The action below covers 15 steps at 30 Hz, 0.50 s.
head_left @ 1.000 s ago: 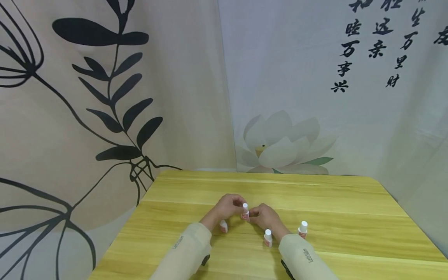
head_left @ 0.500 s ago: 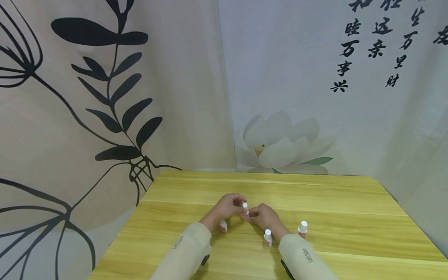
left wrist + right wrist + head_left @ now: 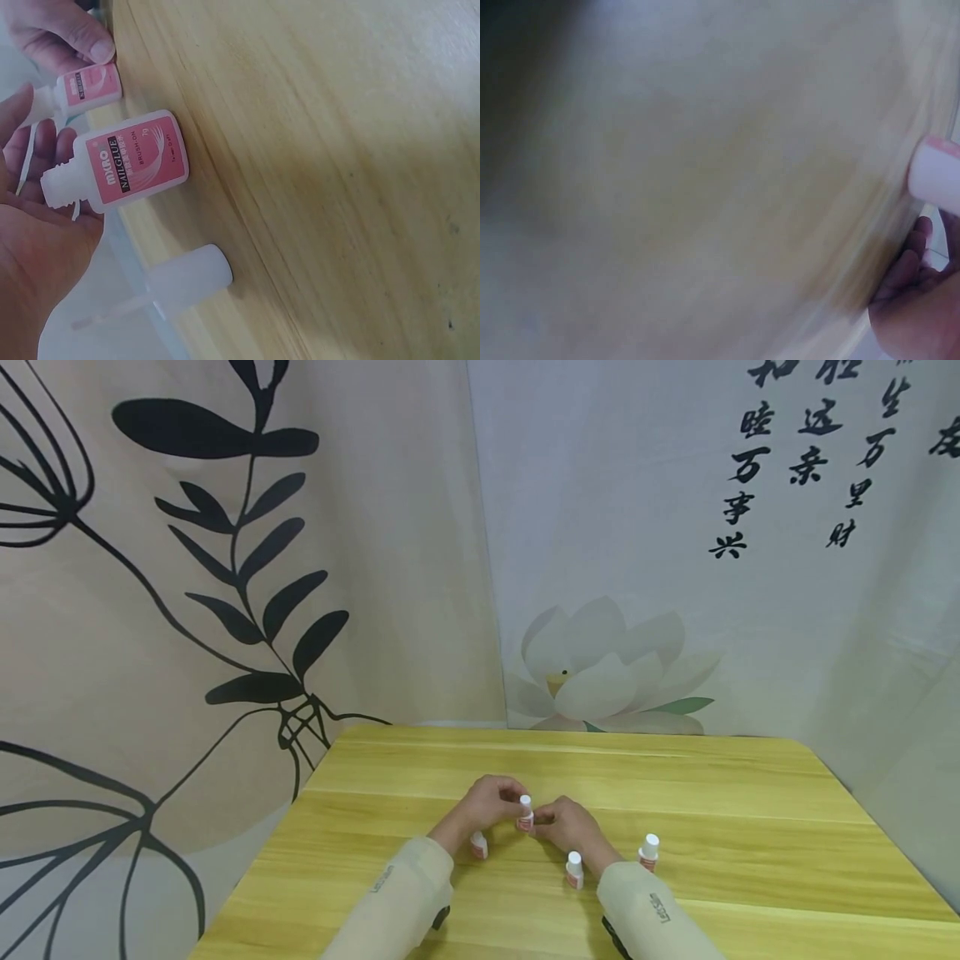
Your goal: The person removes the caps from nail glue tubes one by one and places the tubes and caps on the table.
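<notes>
A small white nail glue bottle with a pink label (image 3: 525,821) stands upright between the two hands. My left hand (image 3: 491,802) pinches its white cap (image 3: 45,103) from the left. From the right, my right hand (image 3: 567,823) grips the lower body, its thumb along the label's edge in the left wrist view. Closer to the left wrist, a second nail glue bottle (image 3: 139,161) stands with its threaded neck bare. Beside it a white cap (image 3: 193,279) rests on its top, its brush pointing up. The right wrist view shows the right hand (image 3: 915,300) only in part.
Two more capped bottles stand by the right forearm: one bottle (image 3: 574,870) on its inner side, another bottle (image 3: 648,852) just beyond the sleeve. All are on a light wooden table (image 3: 750,827). Behind it hangs a printed cloth (image 3: 420,568).
</notes>
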Available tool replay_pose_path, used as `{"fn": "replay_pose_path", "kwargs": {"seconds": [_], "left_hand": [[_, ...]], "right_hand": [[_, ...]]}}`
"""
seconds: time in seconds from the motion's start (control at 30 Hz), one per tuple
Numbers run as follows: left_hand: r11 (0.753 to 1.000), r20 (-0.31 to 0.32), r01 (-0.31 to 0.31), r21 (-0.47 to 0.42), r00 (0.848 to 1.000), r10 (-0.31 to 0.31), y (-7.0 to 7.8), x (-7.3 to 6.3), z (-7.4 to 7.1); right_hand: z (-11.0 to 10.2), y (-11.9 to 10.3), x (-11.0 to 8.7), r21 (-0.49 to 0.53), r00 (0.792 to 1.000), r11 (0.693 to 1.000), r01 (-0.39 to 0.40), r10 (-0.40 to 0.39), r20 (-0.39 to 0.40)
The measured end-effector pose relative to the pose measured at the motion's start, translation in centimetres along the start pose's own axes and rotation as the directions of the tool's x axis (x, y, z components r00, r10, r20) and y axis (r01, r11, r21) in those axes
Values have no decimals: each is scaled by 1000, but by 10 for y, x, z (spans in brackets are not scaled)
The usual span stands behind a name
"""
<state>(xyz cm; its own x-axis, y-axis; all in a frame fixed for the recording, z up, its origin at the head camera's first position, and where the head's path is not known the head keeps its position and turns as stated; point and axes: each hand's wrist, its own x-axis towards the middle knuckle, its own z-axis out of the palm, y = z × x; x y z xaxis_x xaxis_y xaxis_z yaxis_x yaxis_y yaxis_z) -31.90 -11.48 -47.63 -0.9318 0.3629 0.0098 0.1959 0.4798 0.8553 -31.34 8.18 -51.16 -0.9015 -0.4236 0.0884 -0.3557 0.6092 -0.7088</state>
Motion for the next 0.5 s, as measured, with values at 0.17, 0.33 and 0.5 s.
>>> {"fn": "replay_pose_path", "kwargs": {"seconds": [0.17, 0.33, 0.5], "left_hand": [[1000, -12, -6, 1, 1000, 6, 0, 0, 1], [1000, -21, 6, 2, 1000, -6, 0, 0, 1], [1000, -24, 14, -8, 1000, -14, 3, -1, 0]], "right_hand": [[1, 0, 0, 1, 1000, 1000, -16, 16, 1], [1, -1, -1, -4, 1000, 1000, -20, 20, 4], [1, -1, 0, -2, 1000, 1000, -25, 25, 7]]}}
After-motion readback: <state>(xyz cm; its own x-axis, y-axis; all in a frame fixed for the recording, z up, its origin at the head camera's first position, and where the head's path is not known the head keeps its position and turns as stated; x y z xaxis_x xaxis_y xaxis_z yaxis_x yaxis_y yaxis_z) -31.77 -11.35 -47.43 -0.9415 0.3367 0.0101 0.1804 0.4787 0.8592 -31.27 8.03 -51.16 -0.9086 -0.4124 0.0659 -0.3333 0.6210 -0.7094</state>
